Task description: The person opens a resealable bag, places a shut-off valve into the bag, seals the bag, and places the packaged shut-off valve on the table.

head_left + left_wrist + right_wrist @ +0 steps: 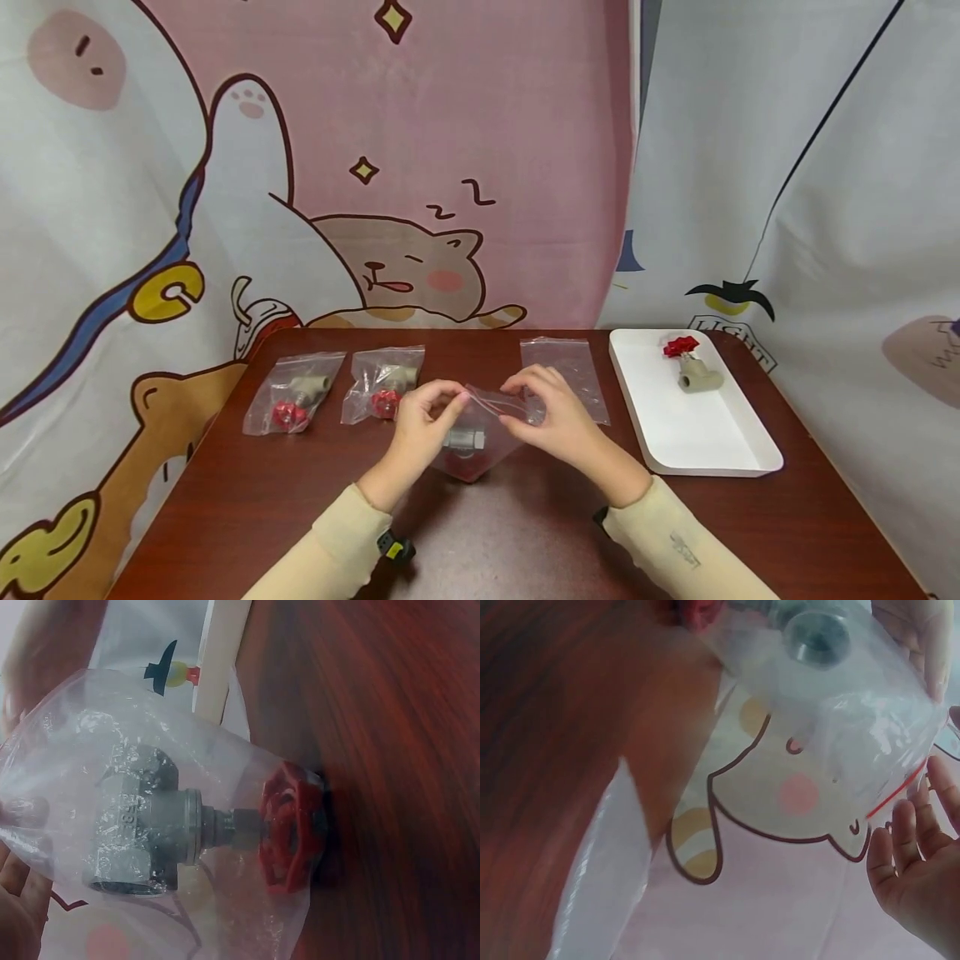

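Observation:
A clear zip bag (491, 450) hangs just above the table with a valve (139, 825) inside it. The valve has a grey metal body and a red handwheel (289, 829) at the bag's bottom. My left hand (422, 423) pinches the left corner of the bag's top between thumb and fingers. At the right end of that top edge, my right hand (557, 415) holds the plastic by the red zip line (900, 791). Part of the bag's mouth is hidden behind the fingers.
Two bagged valves, a left one (288, 412) and another (384, 402), lie at the back left. A flat clear bag (592, 392) lies behind my right hand. On the right, a white tray (705, 442) holds a loose valve (699, 377) with a red handwheel.

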The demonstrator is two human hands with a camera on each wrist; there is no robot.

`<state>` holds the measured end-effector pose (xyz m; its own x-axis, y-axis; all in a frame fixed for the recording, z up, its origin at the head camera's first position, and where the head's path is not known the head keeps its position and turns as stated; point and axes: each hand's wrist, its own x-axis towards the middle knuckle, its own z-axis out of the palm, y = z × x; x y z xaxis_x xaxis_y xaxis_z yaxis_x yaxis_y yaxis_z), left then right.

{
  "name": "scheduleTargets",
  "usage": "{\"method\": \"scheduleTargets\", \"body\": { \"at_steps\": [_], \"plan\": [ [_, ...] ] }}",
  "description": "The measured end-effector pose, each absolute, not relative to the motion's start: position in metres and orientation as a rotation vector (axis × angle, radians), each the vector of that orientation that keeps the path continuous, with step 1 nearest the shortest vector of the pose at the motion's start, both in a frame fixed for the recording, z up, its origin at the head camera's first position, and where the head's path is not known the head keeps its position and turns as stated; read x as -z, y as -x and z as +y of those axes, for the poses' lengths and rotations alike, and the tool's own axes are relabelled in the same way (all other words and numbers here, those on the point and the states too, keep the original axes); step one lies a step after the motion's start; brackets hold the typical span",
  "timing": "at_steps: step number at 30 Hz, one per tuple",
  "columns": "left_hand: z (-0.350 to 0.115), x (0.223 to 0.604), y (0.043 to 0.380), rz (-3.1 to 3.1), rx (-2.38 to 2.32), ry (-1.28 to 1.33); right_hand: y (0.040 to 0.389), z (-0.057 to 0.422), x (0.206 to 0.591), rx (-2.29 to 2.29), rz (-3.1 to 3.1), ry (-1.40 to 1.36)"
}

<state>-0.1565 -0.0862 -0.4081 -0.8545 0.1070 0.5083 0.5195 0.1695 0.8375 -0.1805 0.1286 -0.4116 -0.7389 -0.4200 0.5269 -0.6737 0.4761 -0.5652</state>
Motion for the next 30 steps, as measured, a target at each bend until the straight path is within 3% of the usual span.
{"method": "scheduleTargets", "body": {
  "at_steps": [9, 16, 30],
  "plan": [
    [-0.083, 0.403, 0.153, -2.162, 1.558, 0.629, 0.186, 0.108, 0.407, -1.066, -2.495, -0.949],
    [-0.090, 0.436, 0.173, -2.139, 1.533, 0.638, 0.190, 0.103, 0.408, -1.177, -2.480, -0.971],
    [-0.086, 0.419, 0.164, -2.104, 1.471, 0.651, 0.190, 0.100, 0.405, -1.259, -2.474, -0.927]
  ]
}}
